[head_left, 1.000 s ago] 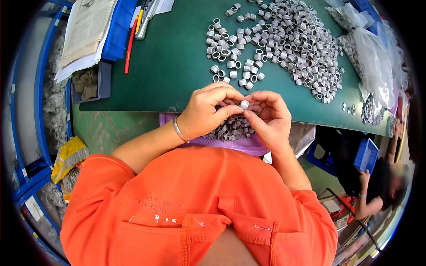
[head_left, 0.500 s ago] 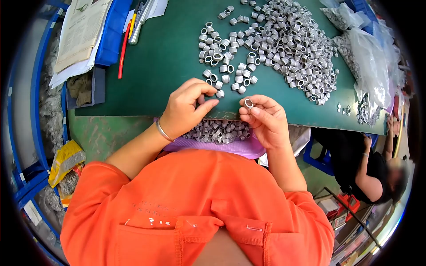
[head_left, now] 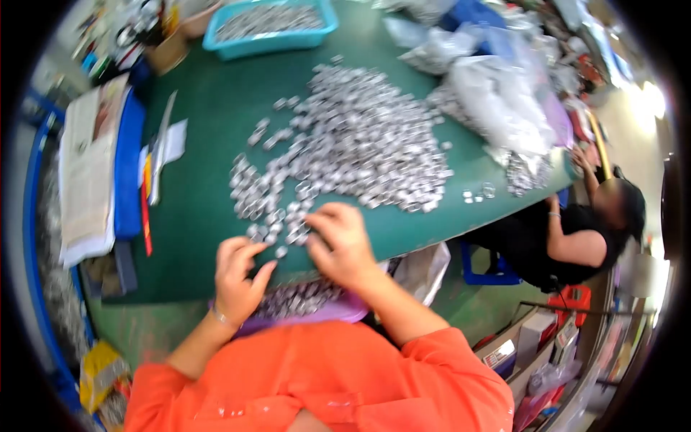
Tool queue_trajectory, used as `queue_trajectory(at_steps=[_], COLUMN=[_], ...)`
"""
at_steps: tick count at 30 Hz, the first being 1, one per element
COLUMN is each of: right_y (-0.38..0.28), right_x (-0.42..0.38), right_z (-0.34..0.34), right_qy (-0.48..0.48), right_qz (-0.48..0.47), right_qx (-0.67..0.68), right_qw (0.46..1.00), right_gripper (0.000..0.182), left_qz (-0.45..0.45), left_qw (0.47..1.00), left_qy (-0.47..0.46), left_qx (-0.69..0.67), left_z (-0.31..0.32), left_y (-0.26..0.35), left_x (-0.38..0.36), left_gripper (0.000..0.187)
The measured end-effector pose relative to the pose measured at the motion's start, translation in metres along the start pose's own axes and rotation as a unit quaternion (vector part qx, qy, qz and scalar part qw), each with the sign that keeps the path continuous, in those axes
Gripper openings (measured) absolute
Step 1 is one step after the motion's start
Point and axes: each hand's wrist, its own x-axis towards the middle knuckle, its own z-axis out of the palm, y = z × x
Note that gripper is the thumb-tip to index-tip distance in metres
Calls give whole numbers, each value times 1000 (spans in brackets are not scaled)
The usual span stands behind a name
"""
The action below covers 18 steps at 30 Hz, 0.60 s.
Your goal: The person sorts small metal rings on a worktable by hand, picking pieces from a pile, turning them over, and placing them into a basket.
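A large pile of small grey metal rings (head_left: 374, 137) lies on the green table (head_left: 209, 93), with looser ones trailing toward its front edge. My right hand (head_left: 344, 245) reaches over the nearest loose rings, thumb and forefinger apart, fingertips beside or touching a few of them. To its left, my left hand (head_left: 241, 279) is at the table edge, thumb spread from its bent fingers, with no ring visible in it. A single ring (head_left: 281, 252) sits between both hands. Below the edge, a purple tray (head_left: 353, 309) holds more rings. Blur hides fine details.
A turquoise basin (head_left: 270, 47) of small metal parts stands at the back. Plastic bags (head_left: 500, 101) are heaped at the right. Papers (head_left: 93, 158), a blue bin (head_left: 129, 173) and a red pencil (head_left: 146, 223) lie left. Another person (head_left: 576, 230) in black sits at the right.
My right hand has moved forward to the loose rings and its pinch has opened; the ring it held no longer shows there. The camera view has shifted, revealing the turquoise basin.
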Motion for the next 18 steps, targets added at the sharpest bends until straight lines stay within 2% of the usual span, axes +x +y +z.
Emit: queue_trajectory(at_steps=[2, 5, 9, 12, 14, 16, 18], right_y=[-13, -13, -17, -16, -15, -15, -14], right_x=[7, 3, 8, 11, 14, 17, 19], right_z=[-4, 8, 19, 23, 22, 26, 30], right_qy=[-45, -66, -87, -115, -114, -102, -109], right_qz=[22, 20, -10, -52, -75, -85, -79], right_qx=[-10, 4, 53, 48, 36, 26, 22], right_qw=[999, 998, 995, 991, 990, 991, 991], right_gripper=[41, 44, 50, 66, 71, 68, 62], left_qz=[-67, -80, -72, -80, -139, -182, -172], left_qw=[997, 995, 995, 994, 981, 960, 965], left_qy=[26, -14, -63, -61, -50, -46, -45], left_qx=[34, 60, -2, -52, -126, -207, -192], left_z=[2, 0, 1, 5, 5, 6, 3], left_y=[4, 7, 3, -2, -4, -19, -23], left_x=[2, 11, 21, 22, 21, 16, 13], left_gripper=[65, 83, 52, 53, 47, 44, 42])
